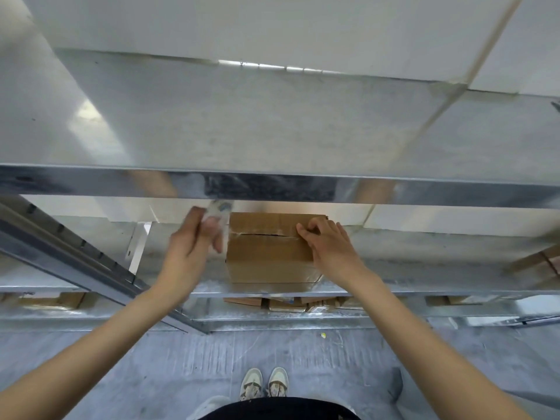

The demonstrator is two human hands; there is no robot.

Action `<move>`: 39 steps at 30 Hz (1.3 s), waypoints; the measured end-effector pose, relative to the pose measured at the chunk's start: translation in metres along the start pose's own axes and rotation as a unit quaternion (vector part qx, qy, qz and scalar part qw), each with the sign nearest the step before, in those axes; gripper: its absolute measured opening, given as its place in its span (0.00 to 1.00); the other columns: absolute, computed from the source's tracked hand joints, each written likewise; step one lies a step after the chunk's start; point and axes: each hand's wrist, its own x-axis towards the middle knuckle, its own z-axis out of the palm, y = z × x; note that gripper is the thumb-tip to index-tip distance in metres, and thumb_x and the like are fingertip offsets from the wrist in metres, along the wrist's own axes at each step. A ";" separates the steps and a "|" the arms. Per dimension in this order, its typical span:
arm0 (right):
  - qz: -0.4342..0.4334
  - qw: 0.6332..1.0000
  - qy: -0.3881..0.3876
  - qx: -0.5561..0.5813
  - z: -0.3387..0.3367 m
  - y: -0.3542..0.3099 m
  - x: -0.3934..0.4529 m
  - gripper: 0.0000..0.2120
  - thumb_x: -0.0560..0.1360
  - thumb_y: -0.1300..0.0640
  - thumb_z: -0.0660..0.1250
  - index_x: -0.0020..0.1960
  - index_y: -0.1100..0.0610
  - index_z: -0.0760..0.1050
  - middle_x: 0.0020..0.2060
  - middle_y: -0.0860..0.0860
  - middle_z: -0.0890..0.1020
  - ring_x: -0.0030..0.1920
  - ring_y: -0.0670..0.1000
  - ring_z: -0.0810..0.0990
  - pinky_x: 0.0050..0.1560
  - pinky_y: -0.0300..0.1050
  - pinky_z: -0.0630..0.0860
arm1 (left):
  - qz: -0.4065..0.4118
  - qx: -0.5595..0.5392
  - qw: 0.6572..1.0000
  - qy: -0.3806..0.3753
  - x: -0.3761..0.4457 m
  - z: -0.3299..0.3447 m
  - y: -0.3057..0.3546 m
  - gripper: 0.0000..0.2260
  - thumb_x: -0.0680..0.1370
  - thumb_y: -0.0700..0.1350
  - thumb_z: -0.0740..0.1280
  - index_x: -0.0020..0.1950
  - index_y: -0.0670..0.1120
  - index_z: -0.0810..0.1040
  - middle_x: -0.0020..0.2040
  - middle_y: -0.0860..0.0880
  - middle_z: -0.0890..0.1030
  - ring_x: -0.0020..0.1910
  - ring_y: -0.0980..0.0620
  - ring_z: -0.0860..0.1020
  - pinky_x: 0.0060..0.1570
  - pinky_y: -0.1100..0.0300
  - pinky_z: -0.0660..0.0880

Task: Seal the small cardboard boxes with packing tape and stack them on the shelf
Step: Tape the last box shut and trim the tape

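A small brown cardboard box (269, 256) stands on the middle metal shelf (424, 283), with clear tape running across its top seam. My left hand (189, 247) grips a roll of clear packing tape (219, 215) just left of the box; a strip stretches from the roll onto the box top. My right hand (328, 242) rests on the box's top right corner, fingertips pressing the tape end down.
An upper shelf's steel front edge (272, 184) crosses the view just above the box. A slanted metal upright (91, 262) runs at the left. More cardboard boxes (291, 303) lie on the shelf below, another box (542, 262) at far right. Grey floor lies underfoot.
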 end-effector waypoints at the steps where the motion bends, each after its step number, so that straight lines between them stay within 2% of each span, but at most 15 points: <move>1: 0.001 1.000 -0.001 0.002 0.000 0.000 0.000 0.25 0.80 0.62 0.55 0.76 0.48 0.59 0.63 0.48 0.64 0.67 0.50 0.60 0.76 0.51 0.43 | 0.002 -0.052 0.998 -0.033 0.005 0.012 0.013 0.10 0.83 0.49 0.56 0.43 0.49 0.68 0.30 0.53 0.75 0.31 0.56 0.73 0.39 0.65 0.71; 4: 0.003 1.000 -0.003 0.016 -0.004 -0.002 -0.002 0.24 0.81 0.62 0.55 0.75 0.48 0.60 0.63 0.48 0.65 0.67 0.51 0.61 0.76 0.52 0.45 | -0.040 -0.129 0.986 -0.101 0.023 0.046 0.017 0.12 0.81 0.48 0.56 0.39 0.47 0.68 0.27 0.54 0.72 0.28 0.54 0.71 0.37 0.63 0.73; 7: -0.004 0.999 0.000 0.034 -0.003 -0.001 -0.002 0.22 0.81 0.60 0.55 0.74 0.49 0.63 0.63 0.49 0.67 0.65 0.52 0.62 0.73 0.51 0.53 | -0.054 -0.089 0.984 -0.143 0.035 0.067 -0.003 0.13 0.83 0.45 0.54 0.39 0.46 0.68 0.27 0.49 0.69 0.26 0.52 0.68 0.37 0.57 0.71; 11: 0.032 0.991 0.012 0.130 -0.011 -0.001 0.009 0.18 0.81 0.59 0.55 0.70 0.53 0.69 0.61 0.52 0.72 0.63 0.54 0.69 0.65 0.45 0.63 | -0.038 -0.078 0.984 -0.155 0.038 0.067 -0.018 0.13 0.82 0.48 0.53 0.40 0.47 0.68 0.25 0.52 0.68 0.25 0.52 0.65 0.33 0.55 0.66; 14: 0.112 0.943 0.060 0.308 -0.030 -0.018 0.011 0.18 0.83 0.52 0.54 0.67 0.58 0.72 0.63 0.55 0.76 0.63 0.55 0.73 0.62 0.45 0.67 | -0.022 -0.033 0.982 -0.185 0.038 0.069 -0.019 0.13 0.81 0.51 0.53 0.44 0.45 0.70 0.24 0.51 0.70 0.24 0.53 0.67 0.35 0.54 0.68; 16: 0.117 0.912 0.054 0.389 -0.039 -0.032 0.012 0.20 0.82 0.49 0.53 0.58 0.60 0.77 0.54 0.55 0.80 0.54 0.52 0.77 0.57 0.46 0.71 | -0.015 -0.024 0.981 -0.191 0.039 0.071 -0.020 0.13 0.82 0.49 0.53 0.46 0.44 0.71 0.24 0.50 0.71 0.24 0.55 0.68 0.34 0.54 0.69; 20: 0.079 0.931 0.055 0.352 -0.037 -0.044 0.012 0.19 0.82 0.48 0.55 0.44 0.62 0.75 0.38 0.54 0.79 0.37 0.47 0.73 0.40 0.42 0.67 | 0.011 -0.030 0.979 -0.202 0.042 0.071 -0.017 0.12 0.81 0.52 0.53 0.45 0.49 0.72 0.25 0.51 0.71 0.24 0.54 0.69 0.32 0.59 0.68; 22: 0.096 0.931 0.072 0.345 -0.038 -0.043 0.013 0.19 0.81 0.50 0.56 0.43 0.63 0.76 0.39 0.56 0.80 0.38 0.50 0.75 0.41 0.42 0.67 | 0.014 -0.030 0.978 -0.206 0.042 0.072 -0.015 0.11 0.81 0.53 0.53 0.43 0.53 0.71 0.25 0.52 0.72 0.24 0.56 0.69 0.30 0.64 0.67; 25: 0.150 0.920 0.093 0.351 -0.041 -0.038 0.016 0.16 0.81 0.55 0.58 0.43 0.64 0.78 0.42 0.57 0.81 0.46 0.57 0.79 0.50 0.47 0.71 | 0.018 -0.021 0.977 -0.211 0.043 0.072 -0.013 0.10 0.80 0.54 0.53 0.43 0.55 0.70 0.25 0.55 0.73 0.24 0.57 0.69 0.30 0.66 0.68; 27: 0.185 0.903 0.091 0.377 -0.043 -0.033 0.020 0.14 0.79 0.57 0.62 0.46 0.66 0.80 0.44 0.59 0.83 0.48 0.58 0.81 0.56 0.51 0.75 | 0.019 -0.016 0.976 -0.215 0.044 0.071 -0.011 0.10 0.80 0.54 0.53 0.43 0.54 0.70 0.24 0.55 0.73 0.24 0.57 0.70 0.31 0.66 0.69; 29: 0.216 0.877 0.087 0.420 -0.046 -0.029 0.023 0.10 0.76 0.59 0.66 0.46 0.65 0.82 0.45 0.59 0.84 0.50 0.57 0.82 0.57 0.54 0.76 | 0.022 -0.012 0.975 -0.222 0.045 0.071 -0.012 0.10 0.80 0.53 0.53 0.43 0.53 0.70 0.24 0.55 0.72 0.24 0.57 0.70 0.30 0.66 0.69; 31: 0.236 0.857 0.090 0.449 -0.046 -0.026 0.024 0.08 0.74 0.62 0.68 0.46 0.68 0.81 0.46 0.61 0.84 0.50 0.58 0.82 0.57 0.54 0.76 | 0.025 -0.007 0.974 -0.225 0.046 0.072 -0.011 0.10 0.80 0.52 0.53 0.43 0.53 0.71 0.24 0.54 0.72 0.24 0.56 0.70 0.30 0.65 0.69; 33: 0.241 0.854 0.095 0.450 -0.044 -0.023 0.025 0.09 0.74 0.63 0.67 0.45 0.69 0.81 0.44 0.62 0.84 0.45 0.55 0.81 0.55 0.54 0.77 | 0.025 0.001 0.974 -0.224 0.049 0.073 -0.011 0.10 0.79 0.54 0.53 0.45 0.55 0.72 0.25 0.56 0.73 0.24 0.56 0.71 0.31 0.61 0.70; 36: 0.235 0.866 0.091 0.432 -0.039 -0.021 0.025 0.09 0.76 0.60 0.66 0.42 0.63 0.81 0.39 0.56 0.83 0.43 0.52 0.79 0.49 0.49 0.78 | 0.029 0.006 0.974 -0.225 0.050 0.076 -0.009 0.08 0.78 0.56 0.54 0.46 0.59 0.72 0.27 0.59 0.76 0.28 0.55 0.75 0.35 0.57 0.75; 39: 0.223 0.895 0.082 0.377 -0.034 -0.021 0.024 0.12 0.80 0.58 0.61 0.46 0.62 0.80 0.40 0.53 0.80 0.44 0.51 0.78 0.38 0.39 0.73 | -0.031 -0.063 0.980 -0.185 0.048 0.083 -0.008 0.06 0.78 0.53 0.60 0.47 0.57 0.76 0.35 0.59 0.78 0.38 0.57 0.79 0.39 0.65 0.77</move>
